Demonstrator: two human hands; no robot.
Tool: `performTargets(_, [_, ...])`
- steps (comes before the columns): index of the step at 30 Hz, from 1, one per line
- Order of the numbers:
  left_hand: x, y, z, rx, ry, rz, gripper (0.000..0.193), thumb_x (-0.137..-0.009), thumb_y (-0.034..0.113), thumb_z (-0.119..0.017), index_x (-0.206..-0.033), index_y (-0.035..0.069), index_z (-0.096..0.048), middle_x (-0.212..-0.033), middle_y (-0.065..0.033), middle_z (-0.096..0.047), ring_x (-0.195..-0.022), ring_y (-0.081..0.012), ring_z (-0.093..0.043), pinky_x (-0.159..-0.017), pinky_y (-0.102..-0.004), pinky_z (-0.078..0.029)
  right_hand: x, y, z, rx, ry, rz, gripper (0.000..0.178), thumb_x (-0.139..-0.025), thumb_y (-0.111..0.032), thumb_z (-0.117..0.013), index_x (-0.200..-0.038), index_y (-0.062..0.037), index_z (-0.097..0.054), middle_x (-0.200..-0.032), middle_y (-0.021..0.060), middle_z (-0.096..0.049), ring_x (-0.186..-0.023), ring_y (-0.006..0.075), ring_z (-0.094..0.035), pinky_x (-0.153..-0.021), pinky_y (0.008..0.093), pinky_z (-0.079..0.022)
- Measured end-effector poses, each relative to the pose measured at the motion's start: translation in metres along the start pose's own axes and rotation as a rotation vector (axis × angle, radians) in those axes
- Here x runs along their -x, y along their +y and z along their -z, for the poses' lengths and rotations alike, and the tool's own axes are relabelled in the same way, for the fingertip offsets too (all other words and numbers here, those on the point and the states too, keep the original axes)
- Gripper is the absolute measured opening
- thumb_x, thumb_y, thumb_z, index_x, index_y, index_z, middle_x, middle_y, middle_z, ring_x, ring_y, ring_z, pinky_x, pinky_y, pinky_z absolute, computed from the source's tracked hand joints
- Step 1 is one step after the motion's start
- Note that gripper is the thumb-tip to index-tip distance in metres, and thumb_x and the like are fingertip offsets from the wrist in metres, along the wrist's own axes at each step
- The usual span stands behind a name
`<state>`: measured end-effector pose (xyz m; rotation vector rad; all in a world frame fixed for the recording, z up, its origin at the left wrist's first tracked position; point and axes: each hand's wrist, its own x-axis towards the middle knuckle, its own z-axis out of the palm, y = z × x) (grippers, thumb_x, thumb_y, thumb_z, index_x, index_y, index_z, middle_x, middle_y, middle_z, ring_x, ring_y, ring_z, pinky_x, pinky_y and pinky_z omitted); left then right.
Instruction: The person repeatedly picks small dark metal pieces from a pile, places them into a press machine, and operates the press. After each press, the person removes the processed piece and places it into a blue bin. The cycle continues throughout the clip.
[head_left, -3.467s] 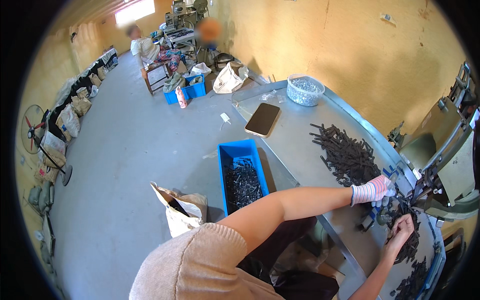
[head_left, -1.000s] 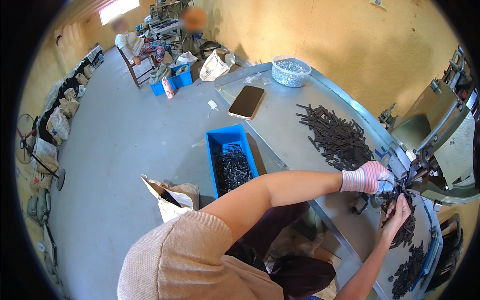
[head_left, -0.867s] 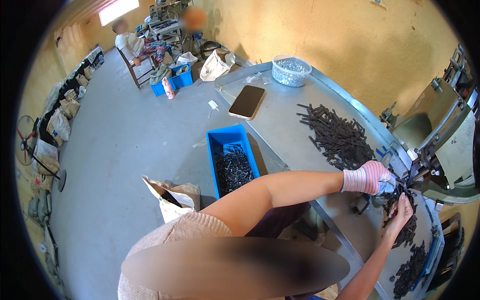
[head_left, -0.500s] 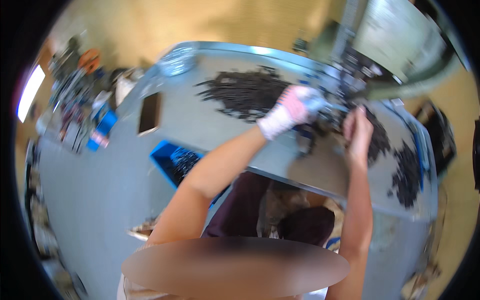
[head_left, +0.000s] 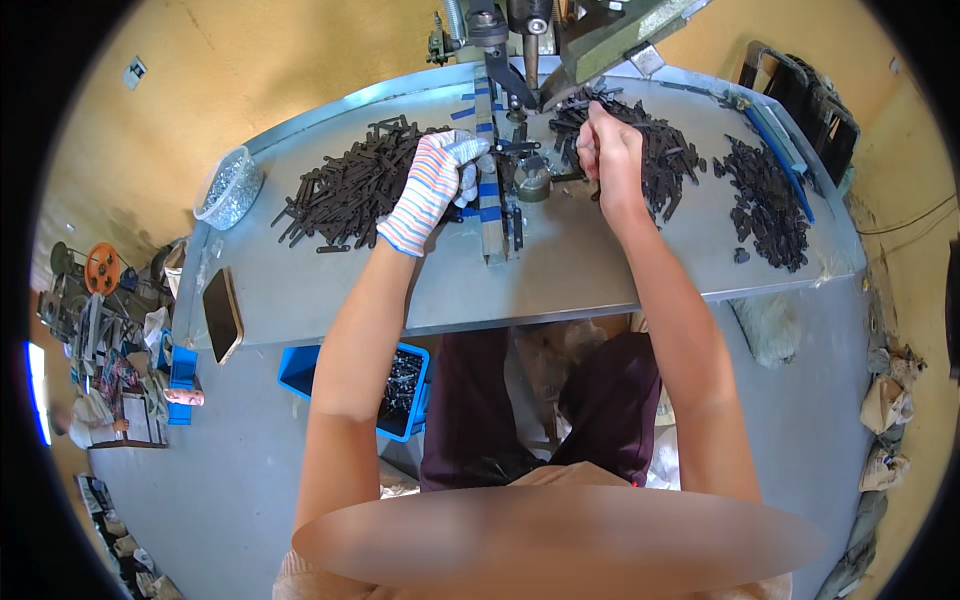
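Note:
My left hand (head_left: 435,190), in a white glove with coloured stripes, is closed beside a metal bar (head_left: 490,215) wrapped with blue tape. Its fingertips are curled next to a small black strip (head_left: 517,147) lying across the machine's fixture (head_left: 532,180); whatever they grip is hidden. My bare right hand (head_left: 612,160) is also closed, thumb and fingers pressed together, just right of the machine's punch (head_left: 530,60). What it pinches cannot be made out. A heap of flat black strips (head_left: 345,185) lies left of the glove, and another dark heap (head_left: 665,150) lies behind and right of my bare hand.
A third dark pile (head_left: 765,205) lies far right beside a blue bar (head_left: 785,165). A clear tub of small shiny parts (head_left: 230,190) and a phone (head_left: 222,315) are at the left. Below the table edge stands a blue bin (head_left: 405,395) of dark parts.
The view has swung, so the machine and both hands now appear further left and higher. The earlier frame is blurred; both hands stay on either side of the machine.

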<state>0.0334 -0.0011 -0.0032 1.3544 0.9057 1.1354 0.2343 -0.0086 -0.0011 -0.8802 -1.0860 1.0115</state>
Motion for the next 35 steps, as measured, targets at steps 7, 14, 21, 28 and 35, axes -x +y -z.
performTargets(7, [-0.003,0.0,0.006,0.022,0.013,0.063,0.022,-0.081,0.015,-0.056,-0.067,-0.001,-0.055,-0.045,-0.0038,-0.045,-0.033,-0.0125,-0.04,-0.03,-0.0245,-0.03,-0.001,0.001,0.0,-0.011,0.018,0.011,0.039,-0.084,-0.029,-0.049,-0.054,-0.0054,-0.046,-0.045,-0.0021,-0.038,-0.037,0.0054,-0.03,-0.035,0.0217,-0.021])
performTargets(14, [-0.004,-0.002,0.009,-0.047,-0.024,0.076,0.02,-0.081,0.016,-0.055,-0.07,0.0,-0.055,-0.05,-0.0042,-0.049,-0.034,-0.0112,-0.039,-0.03,-0.0235,-0.031,-0.002,0.003,0.001,0.002,0.04,0.022,0.039,-0.084,-0.028,-0.05,-0.054,-0.0042,-0.047,-0.044,-0.0016,-0.039,-0.037,0.0056,-0.031,-0.035,0.0219,-0.021])
performTargets(21, [-0.003,0.001,0.003,-0.068,0.027,0.076,0.022,-0.082,0.019,-0.055,-0.069,0.002,-0.056,-0.048,-0.0041,-0.049,-0.035,-0.0112,-0.041,-0.034,-0.0223,-0.033,-0.008,0.01,0.006,0.057,0.121,-0.014,0.035,-0.082,-0.023,-0.051,-0.054,-0.0027,-0.048,-0.045,-0.0006,-0.041,-0.038,0.0065,-0.034,-0.036,0.0231,-0.024])
performTargets(28, [-0.007,-0.004,0.007,-0.052,0.051,0.101,0.018,-0.082,0.022,-0.059,-0.078,0.005,-0.056,-0.058,-0.0018,-0.053,-0.044,-0.0104,-0.048,-0.037,-0.0229,-0.038,-0.009,0.013,0.006,0.121,0.169,-0.091,0.033,-0.085,-0.023,-0.049,-0.056,-0.0073,-0.046,-0.044,-0.0015,-0.038,-0.035,0.0066,-0.03,-0.035,0.0221,-0.021])
performTargets(35, [-0.01,-0.008,0.013,0.093,0.042,0.151,0.014,-0.081,0.02,-0.06,-0.083,0.007,-0.055,-0.06,-0.0031,-0.053,-0.046,-0.0113,-0.048,-0.037,-0.0225,-0.036,-0.008,0.011,0.003,0.089,0.167,-0.113,0.033,-0.085,-0.022,-0.048,-0.055,-0.0074,-0.046,-0.043,-0.0013,-0.038,-0.035,0.0069,-0.03,-0.035,0.022,-0.021])
